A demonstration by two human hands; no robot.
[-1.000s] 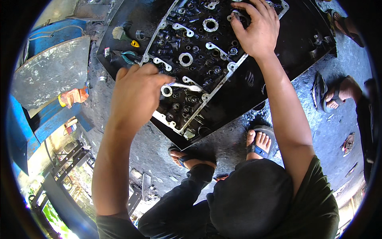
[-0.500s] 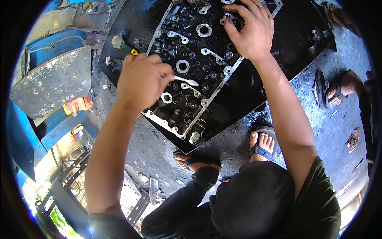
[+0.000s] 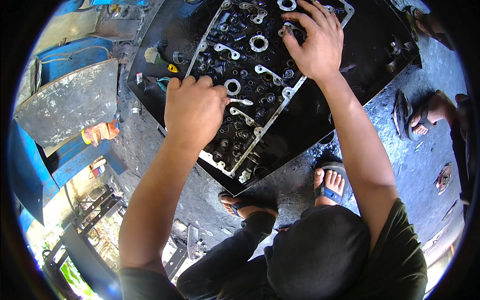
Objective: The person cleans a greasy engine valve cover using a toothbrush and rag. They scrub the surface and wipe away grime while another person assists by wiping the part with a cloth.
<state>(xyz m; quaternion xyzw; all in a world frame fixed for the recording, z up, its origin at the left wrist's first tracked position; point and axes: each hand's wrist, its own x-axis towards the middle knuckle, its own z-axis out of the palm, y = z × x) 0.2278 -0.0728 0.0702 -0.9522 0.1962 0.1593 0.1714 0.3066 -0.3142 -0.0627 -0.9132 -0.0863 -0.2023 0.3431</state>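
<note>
An oily engine cylinder head [image 3: 270, 118], dark with bright metal edges and several bright rocker brackets and rings, lies in a black tray [image 3: 355, 85]. My left hand [image 3: 196, 110] is closed over its left side, gripping a slim whitish tool [image 3: 242, 101] with a rounded, spoon-like end. That end points right, over the valve area; the rest is hidden in my fist. At the far right edge of the cylinder head, my right hand [image 3: 318, 52] rests with spread fingers. Its thumb is near a bright bracket, and no object shows in it.
Left of the cylinder head lie a paintbrush [image 3: 154, 56] with a yellow handle end and blue-green-handled pliers [image 3: 163, 83]. Small metal parts [image 3: 395, 49] sit in the tray's right side. Another person's sandalled foot [image 3: 425, 120] stands at right. Blue metalwork [image 3: 75, 57] lines the left.
My left hand has shifted to the right with the whitish tool, uncovering the pliers behind it. My right hand has stayed in place on the cylinder head.
</note>
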